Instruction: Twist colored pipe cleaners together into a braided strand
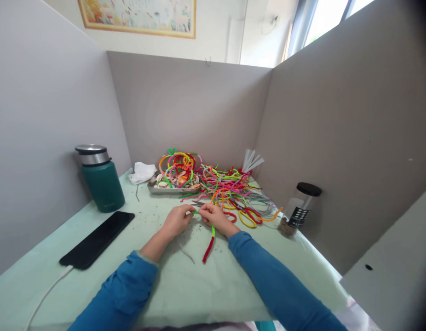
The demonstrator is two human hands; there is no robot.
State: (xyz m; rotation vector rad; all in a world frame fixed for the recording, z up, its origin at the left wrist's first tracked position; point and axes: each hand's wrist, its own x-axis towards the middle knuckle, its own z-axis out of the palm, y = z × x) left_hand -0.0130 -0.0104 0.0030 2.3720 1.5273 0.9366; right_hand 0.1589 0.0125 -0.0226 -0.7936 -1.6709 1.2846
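Note:
My left hand point(176, 219) and my right hand point(215, 217) meet over the pale green table point(171, 285), both pinching a green pipe cleaner point(213, 230) between them. Its lower end joins a red pipe cleaner point(208, 250) that lies on the table toward me. Both arms wear blue sleeves. Small scissors point(198, 202) lie just beyond my fingers.
A heap of coloured pipe cleaners point(230, 188) and a metal tray point(171, 188) with more of them sit at the back. A green flask point(101, 180) and a black phone point(98, 239) on a cable are left. A dark-lidded jar point(299, 209) lies right. Grey partition walls enclose the desk.

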